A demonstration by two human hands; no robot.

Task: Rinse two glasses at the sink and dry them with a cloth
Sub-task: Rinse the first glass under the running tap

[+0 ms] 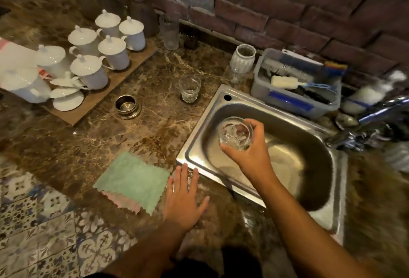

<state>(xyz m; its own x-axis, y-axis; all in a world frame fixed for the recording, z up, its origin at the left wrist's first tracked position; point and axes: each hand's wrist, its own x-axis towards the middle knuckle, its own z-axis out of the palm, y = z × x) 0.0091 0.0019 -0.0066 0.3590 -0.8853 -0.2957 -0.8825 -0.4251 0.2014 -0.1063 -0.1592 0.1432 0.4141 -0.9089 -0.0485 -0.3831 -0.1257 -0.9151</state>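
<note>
My right hand (252,151) grips a clear faceted glass (235,133) and holds it upright over the left part of the steel sink (199,144). A second clear glass (189,89) stands upright on the marble counter, left of the sink's far corner. My left hand (183,198) lies flat, fingers spread, on the counter at the sink's near left corner. Just left of that hand lies a green cloth (135,180) on top of a pink one. The tap (363,127) reaches in from the right; I see no water running.
A wooden board (132,65) with several white lidded cups stands at the back left. A small metal cup (126,106) sits on the counter. Behind the sink are a white vase (243,58), a grey tub of brushes (296,87) and a tall glass (169,31). The brick wall is close behind.
</note>
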